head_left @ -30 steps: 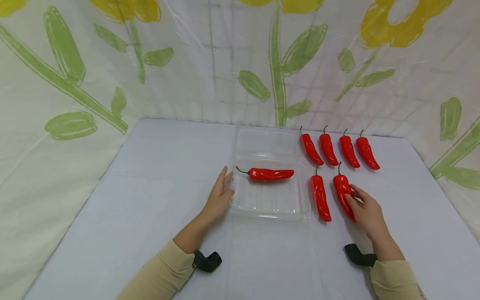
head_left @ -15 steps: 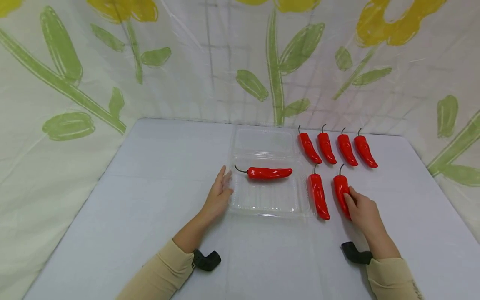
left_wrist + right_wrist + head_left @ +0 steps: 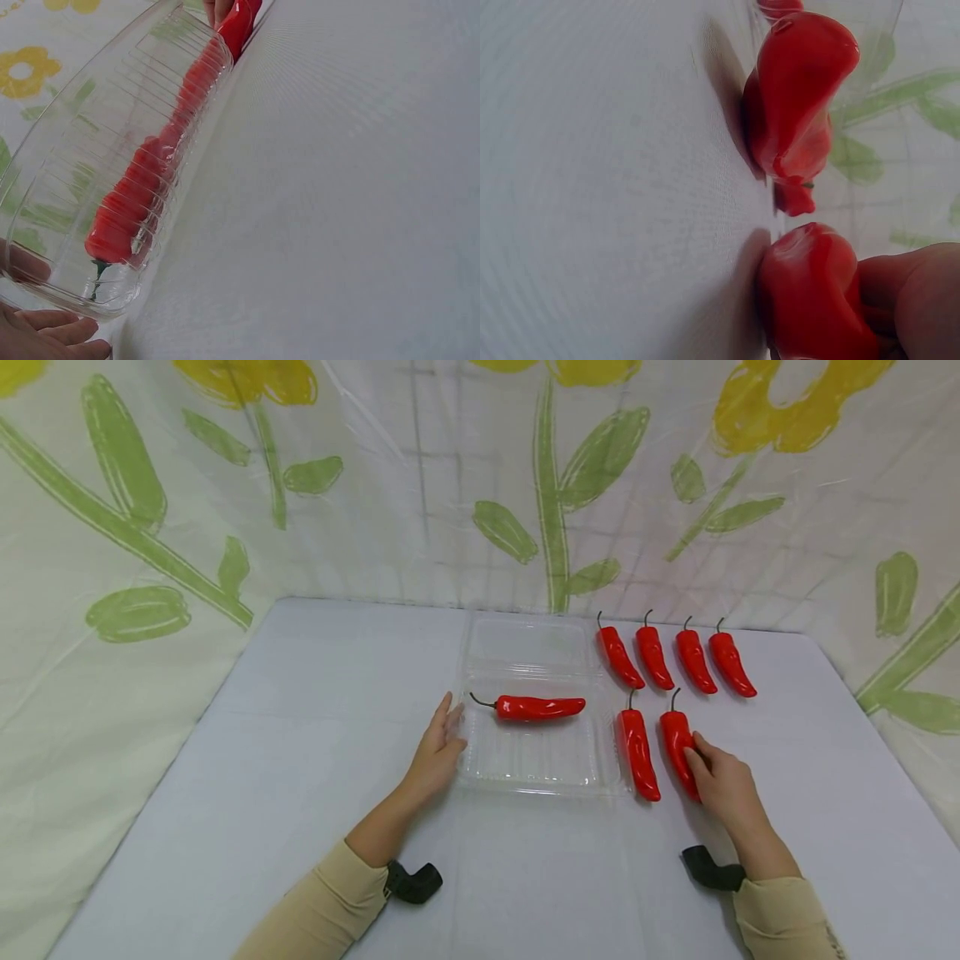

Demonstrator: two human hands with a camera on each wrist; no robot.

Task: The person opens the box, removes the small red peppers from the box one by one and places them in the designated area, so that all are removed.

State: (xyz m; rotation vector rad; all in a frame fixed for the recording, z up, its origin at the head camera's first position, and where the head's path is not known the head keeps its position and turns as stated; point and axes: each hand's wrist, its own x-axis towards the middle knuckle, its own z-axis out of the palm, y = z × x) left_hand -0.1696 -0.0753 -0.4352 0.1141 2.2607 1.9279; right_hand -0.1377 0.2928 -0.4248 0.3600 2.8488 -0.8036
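My left hand (image 3: 437, 754) rests at the left rim of a clear plastic clamshell box (image 3: 536, 774), fingers loosely extended; the left wrist view shows its fingertips (image 3: 64, 330) beside the box's near corner. The box lies unfolded with its lid (image 3: 532, 642) toward the back. One red chili pepper (image 3: 540, 708) lies crosswise in its tray, stem to the left. With thumb and fingers, my right hand (image 3: 726, 782) pinches a second chili pepper (image 3: 675, 739) right of the box; its tapered end is partly covered by the hand. Another chili pepper (image 3: 639, 756) lies between that one and the box.
Behind, several more red chili peppers (image 3: 655, 657) lie in a row near the table's back edge, stems pointing away. The table (image 3: 322, 693) has a pale cover. A curtain (image 3: 390, 485) with flowers and leaves hangs along its back and sides.
My right hand has closed its thumb and fingers on the chili pepper, whose stem has tilted a little. The left hand and the box have stayed in place.
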